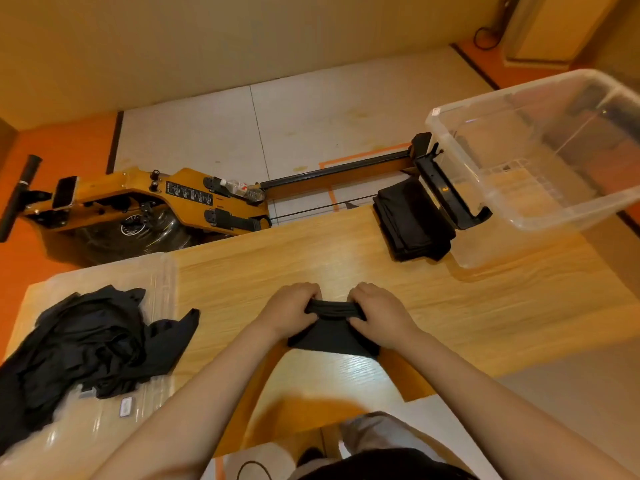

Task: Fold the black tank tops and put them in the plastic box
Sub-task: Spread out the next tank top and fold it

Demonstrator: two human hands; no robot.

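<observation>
1. Head view is looking down on a pale wood-grain desk (311, 258) that is filling the middle of the frame. An orange floor (20, 271) is showing at the left, white tiles (311, 116) are lying beyond the far edge, and a beige wall (207, 36) is rising behind them.
2. On the floor past the desk's far left edge, a yellow-orange rowing machine (138, 202) is lying lengthwise, its dark rail running rightward.
3. A clear plastic sheet (104, 271) is covering the left end of the desk.
4. A loose pile (86, 341) of black tank tops is lying crumpled on that sheet, one corner spilling onto bare wood at its right.
5. At the centre near edge, the left hand (289, 308) is gripping the tank top (332, 336), its fingers curling round the top edge.
6. This tank top is looking matte black and narrow. Its upper edge is bunching into a thick roll between the hands, while its lower part is lying flat on the desk.
7. The right hand (381, 311) is gripping the roll's other end, its fingers clenching round the cloth.
8. Farther right, at the far edge, a folded stack (412, 220) of black cloth is sitting squared and flat.
9. Just beside it, the clear plastic box (561, 216) is standing on the desk's far right corner.
</observation>
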